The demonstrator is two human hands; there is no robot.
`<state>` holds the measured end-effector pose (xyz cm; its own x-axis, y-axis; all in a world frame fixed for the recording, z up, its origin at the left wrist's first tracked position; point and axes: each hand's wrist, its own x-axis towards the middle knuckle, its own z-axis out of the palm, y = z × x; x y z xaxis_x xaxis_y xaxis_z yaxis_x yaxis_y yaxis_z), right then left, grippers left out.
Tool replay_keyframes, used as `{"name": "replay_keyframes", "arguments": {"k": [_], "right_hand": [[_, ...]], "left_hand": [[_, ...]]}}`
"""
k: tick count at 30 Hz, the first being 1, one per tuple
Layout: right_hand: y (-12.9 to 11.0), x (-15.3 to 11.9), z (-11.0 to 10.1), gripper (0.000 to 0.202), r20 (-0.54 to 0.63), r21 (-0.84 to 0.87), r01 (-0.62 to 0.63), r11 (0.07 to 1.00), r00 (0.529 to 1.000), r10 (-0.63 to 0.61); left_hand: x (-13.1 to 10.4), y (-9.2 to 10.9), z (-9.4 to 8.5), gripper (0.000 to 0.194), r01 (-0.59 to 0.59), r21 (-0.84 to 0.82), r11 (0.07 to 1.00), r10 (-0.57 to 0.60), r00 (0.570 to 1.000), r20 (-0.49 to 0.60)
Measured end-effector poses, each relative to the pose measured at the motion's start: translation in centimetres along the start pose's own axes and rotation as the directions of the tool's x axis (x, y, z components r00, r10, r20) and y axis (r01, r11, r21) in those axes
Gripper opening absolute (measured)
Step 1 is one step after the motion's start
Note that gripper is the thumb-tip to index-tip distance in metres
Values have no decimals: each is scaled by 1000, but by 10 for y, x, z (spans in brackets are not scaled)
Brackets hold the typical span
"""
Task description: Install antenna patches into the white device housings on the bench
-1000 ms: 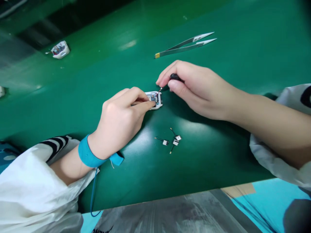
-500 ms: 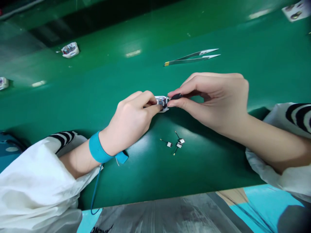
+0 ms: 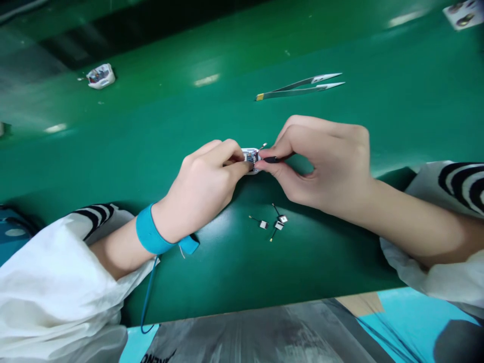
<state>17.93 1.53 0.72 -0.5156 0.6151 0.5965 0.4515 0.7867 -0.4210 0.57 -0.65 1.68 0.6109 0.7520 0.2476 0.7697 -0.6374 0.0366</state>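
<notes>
Place: electronics workshop, likely assembly
Desk: broad, green-topped
Wrist strap: blue, corded
Tweezers: fine-pointed, flat on desk
Unit: white, open, circuitry exposed
Far unit: likewise open
Modules: three, small, square, wire-leaded

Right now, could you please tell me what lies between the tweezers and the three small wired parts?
In the head view, the right hand lies between them, pinching a black object.

Pale glare patches on green tabletop
</notes>
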Motion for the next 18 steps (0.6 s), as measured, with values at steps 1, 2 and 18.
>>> {"name": "replay_keyframes", "arguments": {"k": [1, 2, 18], "right_hand": [[-1, 1, 0, 12, 11, -7, -9, 1000, 1000, 9], [-1, 2, 1, 12, 22, -14, -17, 1000, 1000, 17], [4, 7, 6, 15, 1, 82, -79, 994, 997, 79]], "left_hand": [[0, 0, 0, 24, 0, -8, 1000, 0, 1000, 1], [0, 0, 0, 24, 0, -12, 1000, 0, 1000, 3], [-3, 0, 3, 22, -20, -7, 1000, 19, 998, -59]]}}
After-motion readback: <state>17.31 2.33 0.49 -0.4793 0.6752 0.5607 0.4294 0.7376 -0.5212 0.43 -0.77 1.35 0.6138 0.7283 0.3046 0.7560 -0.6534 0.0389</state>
